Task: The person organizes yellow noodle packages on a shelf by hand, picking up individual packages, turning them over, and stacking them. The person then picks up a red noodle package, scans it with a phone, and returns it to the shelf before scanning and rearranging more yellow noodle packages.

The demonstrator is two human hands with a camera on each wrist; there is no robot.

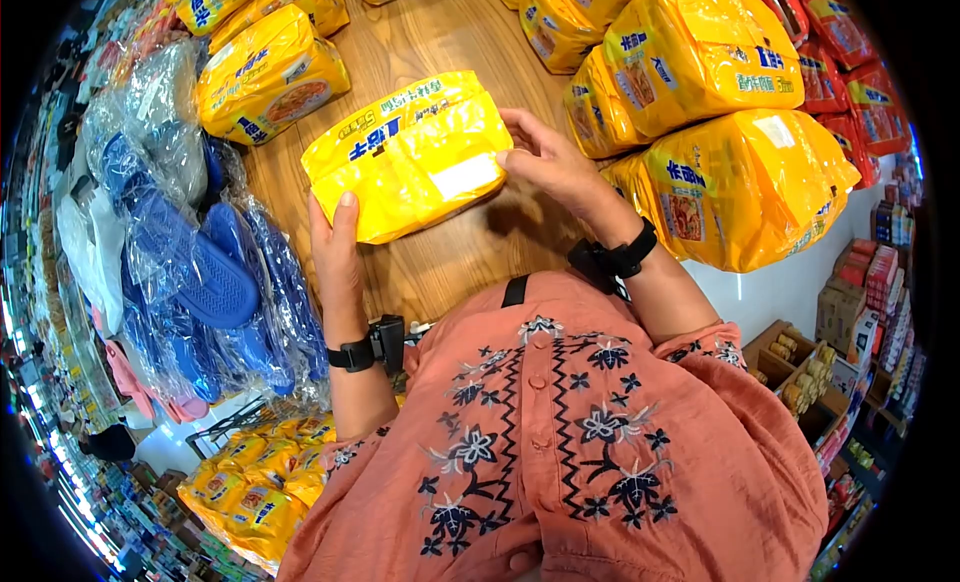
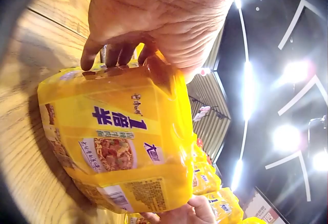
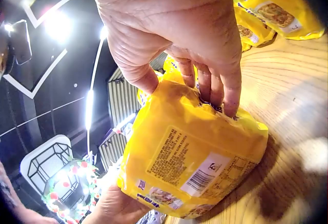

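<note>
A yellow multipack of instant noodles [image 1: 410, 157] is held between both hands over the wooden table, its picture of noodles [image 2: 114, 153] facing the left wrist camera. My left hand [image 1: 338, 244] grips its near left end, thumb on top. At the opposite end my right hand [image 1: 560, 169] holds the wrapper, thumb on the upper face and fingers curled over the far edge. In the right wrist view, the right hand [image 3: 179, 44] pinches the crinkled end of the pack, and a printed barcode [image 3: 205, 175] shows on its side.
More yellow noodle packs [image 1: 700, 57] are stacked at the right, with another pack [image 1: 270, 77] at the back left. Blue slippers in clear plastic [image 1: 195, 267] hang along the left edge. Below left lies a heap of yellow packs [image 1: 255, 487]. Bare wood [image 1: 400, 32] shows behind the held pack.
</note>
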